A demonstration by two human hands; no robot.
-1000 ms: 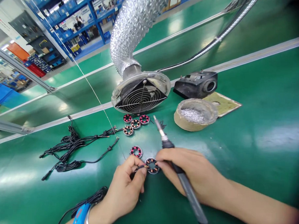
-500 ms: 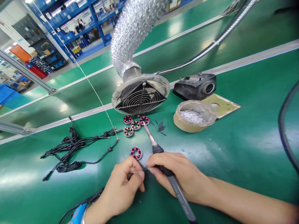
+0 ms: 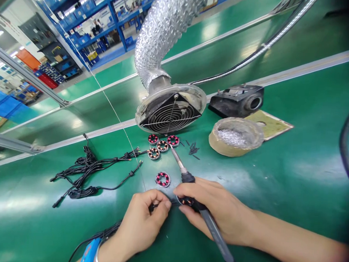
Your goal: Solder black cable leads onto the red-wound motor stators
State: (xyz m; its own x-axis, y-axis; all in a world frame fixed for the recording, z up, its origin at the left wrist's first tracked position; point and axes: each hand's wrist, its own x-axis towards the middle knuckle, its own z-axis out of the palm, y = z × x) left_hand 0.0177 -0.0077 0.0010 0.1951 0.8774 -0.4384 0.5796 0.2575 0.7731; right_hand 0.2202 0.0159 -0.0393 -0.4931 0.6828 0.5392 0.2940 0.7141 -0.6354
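My right hand [image 3: 214,210] is closed around a soldering iron [image 3: 184,173], whose metal tip points up and left toward a group of small stator rings [image 3: 162,145]. Its fingertips also pinch a small ring with copper coils [image 3: 185,201], mostly hidden under the fingers. My left hand [image 3: 144,221] is closed in a pinch on a thin black wire [image 3: 157,205] that meets that ring. A blue strap [image 3: 89,252] sits on my left wrist. One more red-wound ring [image 3: 163,179] lies on the green mat just above my hands.
A fume fan [image 3: 171,113] on a silver flex duct [image 3: 163,35] stands behind the rings. Right of it are a round tin of solder dross [image 3: 234,137], a black iron stand [image 3: 238,100] and a yellow sponge pad [image 3: 270,125]. Black wire bundles [image 3: 84,173] lie left.
The soldering iron has tilted left, so its tip now points at the ring group. My right fingers have closed over the coil ring, hiding most of it. The view shifted slightly.
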